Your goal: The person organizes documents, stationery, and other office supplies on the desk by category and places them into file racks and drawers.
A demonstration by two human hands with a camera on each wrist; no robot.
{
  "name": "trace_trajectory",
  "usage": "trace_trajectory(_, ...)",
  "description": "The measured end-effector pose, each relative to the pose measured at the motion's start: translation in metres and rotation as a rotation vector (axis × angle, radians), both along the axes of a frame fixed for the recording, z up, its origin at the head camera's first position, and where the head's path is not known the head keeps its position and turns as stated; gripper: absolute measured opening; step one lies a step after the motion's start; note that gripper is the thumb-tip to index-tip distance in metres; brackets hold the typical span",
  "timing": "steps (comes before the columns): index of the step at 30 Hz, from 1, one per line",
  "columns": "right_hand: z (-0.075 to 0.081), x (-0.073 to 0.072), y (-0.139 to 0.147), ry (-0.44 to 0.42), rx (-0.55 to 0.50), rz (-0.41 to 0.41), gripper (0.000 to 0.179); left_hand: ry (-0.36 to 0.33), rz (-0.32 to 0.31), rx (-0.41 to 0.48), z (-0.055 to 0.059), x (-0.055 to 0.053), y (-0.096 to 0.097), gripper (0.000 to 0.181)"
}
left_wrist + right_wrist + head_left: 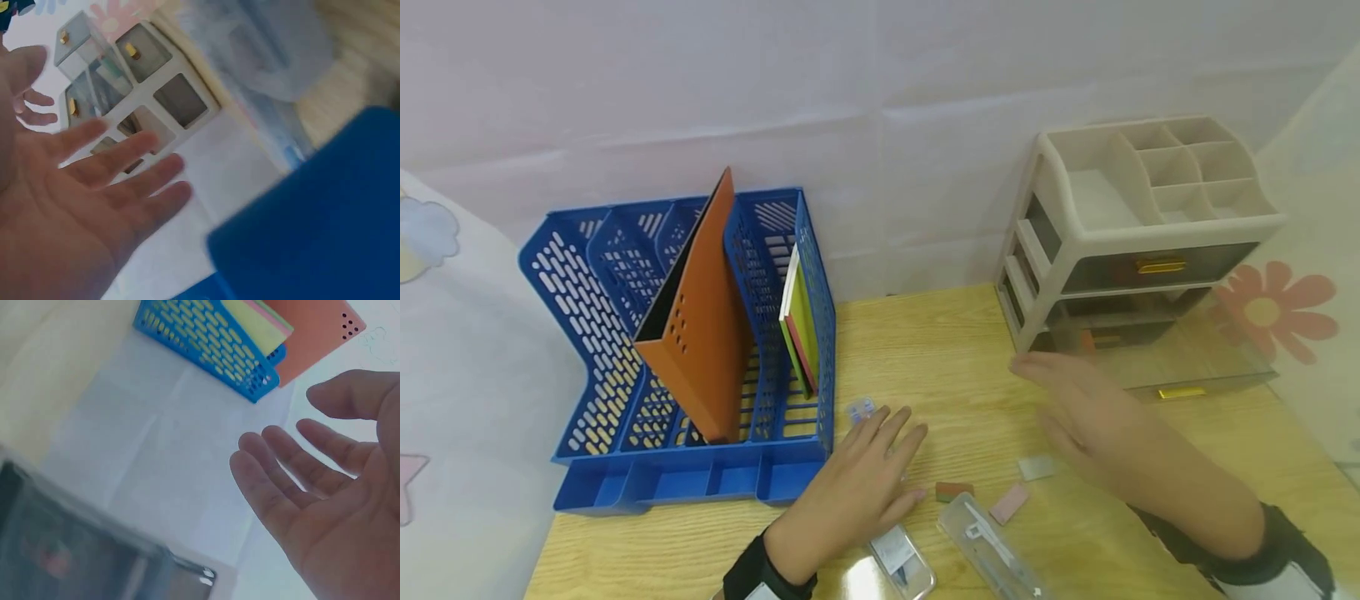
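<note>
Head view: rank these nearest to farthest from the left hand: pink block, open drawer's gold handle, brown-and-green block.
1. Brown-and-green block: just right of the left hand.
2. Pink block: farther right.
3. Open drawer's gold handle: far right, past the right hand.

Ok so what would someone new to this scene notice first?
Probably the tall orange folder standing tilted in the blue perforated plastic rack at the head view's left. Next, the white plastic drawer unit at right, one see-through gold-handled drawer pulled open. Lower down, the bare left hand and right hand are over the wood-grain table.
</note>
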State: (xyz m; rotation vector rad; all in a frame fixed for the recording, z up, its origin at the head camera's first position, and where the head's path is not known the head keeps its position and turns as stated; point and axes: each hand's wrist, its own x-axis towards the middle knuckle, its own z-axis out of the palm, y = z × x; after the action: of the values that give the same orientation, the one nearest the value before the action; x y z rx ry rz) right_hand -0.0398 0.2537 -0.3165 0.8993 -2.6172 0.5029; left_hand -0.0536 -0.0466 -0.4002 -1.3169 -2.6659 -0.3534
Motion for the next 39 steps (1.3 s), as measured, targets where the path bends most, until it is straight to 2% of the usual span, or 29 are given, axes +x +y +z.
trace_trajectory(5, -0.02, -0.002, -0.012, -0.037, 0.012, 0.109, 0.051, 0.022, -0.004, 0.074, -0.003, 0.002, -0.005, 0.089)
trace_trajectory(10, -0.047, -0.004, -0.025, -0.075, 0.067, 0.24, 0.054, 0.03, 0.006, 0.096, -0.004, 0.002, -0.007, 0.095)
trace_trajectory(13, -0.059, -0.003, -0.031, -0.181, 0.112, 0.273, 0.061, 0.03, 0.016, 0.09, -0.006, 0.003, -0.008, 0.096)
trace_trajectory(17, -0.068, 0.0, -0.035, -0.334, 0.135, 0.278, 0.063, 0.026, 0.011, 0.074, -0.01, 0.004, -0.007, 0.093)
trace_trajectory(21, -0.071, 0.002, -0.037, -0.393, 0.135, 0.311, 0.064, 0.018, 0.01, 0.064, -0.012, 0.004, -0.005, 0.092)
trace_trajectory(24, -0.074, 0.001, -0.04, -0.394, 0.141, 0.339, 0.061, 0.015, 0.012, 0.066, -0.013, 0.004, -0.004, 0.093)
trace_trajectory(32, -0.086, 0.004, -0.047, -0.332, 0.152, 0.388, 0.039, 0.006, 0.009, 0.069, -0.015, 0.002, -0.004, 0.094)
trace_trajectory(39, -0.087, 0.005, -0.053, -0.319, 0.17, 0.375, 0.04, 0.006, 0.017, 0.062, -0.014, 0.001, -0.006, 0.092)
